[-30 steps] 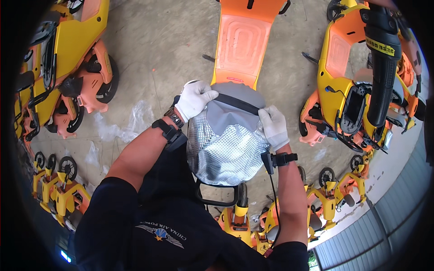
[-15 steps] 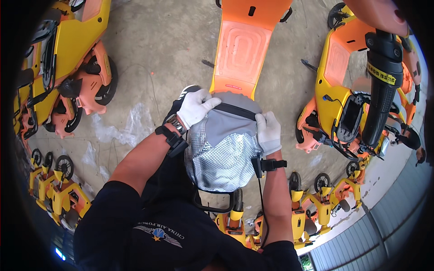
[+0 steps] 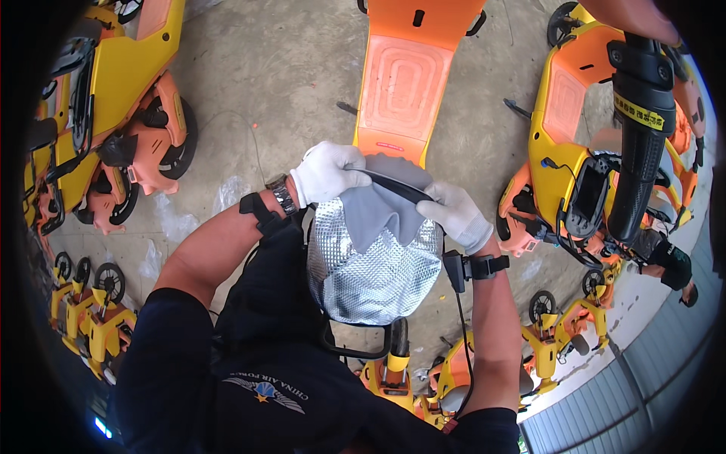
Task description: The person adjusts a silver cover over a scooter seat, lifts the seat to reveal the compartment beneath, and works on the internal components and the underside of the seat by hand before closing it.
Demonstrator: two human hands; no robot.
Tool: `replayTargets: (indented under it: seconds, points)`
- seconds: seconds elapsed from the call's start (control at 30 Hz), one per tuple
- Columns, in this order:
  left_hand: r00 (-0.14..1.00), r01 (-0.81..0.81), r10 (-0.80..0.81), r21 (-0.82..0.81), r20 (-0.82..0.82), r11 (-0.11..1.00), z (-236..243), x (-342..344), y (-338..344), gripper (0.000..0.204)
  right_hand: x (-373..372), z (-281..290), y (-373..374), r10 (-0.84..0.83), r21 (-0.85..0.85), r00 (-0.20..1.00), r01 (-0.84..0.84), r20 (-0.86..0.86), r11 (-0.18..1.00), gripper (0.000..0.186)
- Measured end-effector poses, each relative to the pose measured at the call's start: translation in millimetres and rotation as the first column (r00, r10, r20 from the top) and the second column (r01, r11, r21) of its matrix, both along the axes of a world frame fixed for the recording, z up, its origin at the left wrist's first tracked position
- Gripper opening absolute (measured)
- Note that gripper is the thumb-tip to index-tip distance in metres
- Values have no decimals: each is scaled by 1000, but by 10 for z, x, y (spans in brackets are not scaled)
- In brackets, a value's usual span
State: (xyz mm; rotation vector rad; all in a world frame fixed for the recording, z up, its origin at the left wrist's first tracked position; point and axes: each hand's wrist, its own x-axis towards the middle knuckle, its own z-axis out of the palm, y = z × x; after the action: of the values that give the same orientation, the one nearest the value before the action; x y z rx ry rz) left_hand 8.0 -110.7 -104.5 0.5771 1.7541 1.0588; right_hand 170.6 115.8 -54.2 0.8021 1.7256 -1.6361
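Silver quilted cover (image 3: 374, 284) sits by the near edge of the orange footboard (image 3: 399, 91); support underneath hidden. Left hand (image 3: 330, 174) and right hand (image 3: 455, 216), gloved, pinch opposite ends of its black band (image 3: 397, 188), likely so it pulls straight; grey fabric (image 3: 364, 223) sags loose between.

left hand (image 3: 329, 172), right hand (image 3: 459, 215): some fingertips hidden at gray-and-silver cover (image 3: 378, 276) | what's under it: hidden | orange scooter front (image 3: 446, 23): far end cut off | yellow scooter (image 3: 125, 79), left: cut off | person (image 3: 671, 261), right: too small for detail
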Motion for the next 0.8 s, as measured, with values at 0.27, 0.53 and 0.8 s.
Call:
replayTargets:
  seconds: [0.27,0.53,0.8]
  points:
    - [946,-310,307,-13,-98,951,22,302,160,21,-205,46,-266,118,332,992,-100,-34,938,23]
    - [915,-200,163,-64,-370,978,-218,332,304,28,-114,-410,-277,-33,629,988,121,-151,767,26]
    - [959,-203,164,-155,-233,967,-361,279,358,28,-111,-680,-187,-18,640,996,73,-93,765,28]
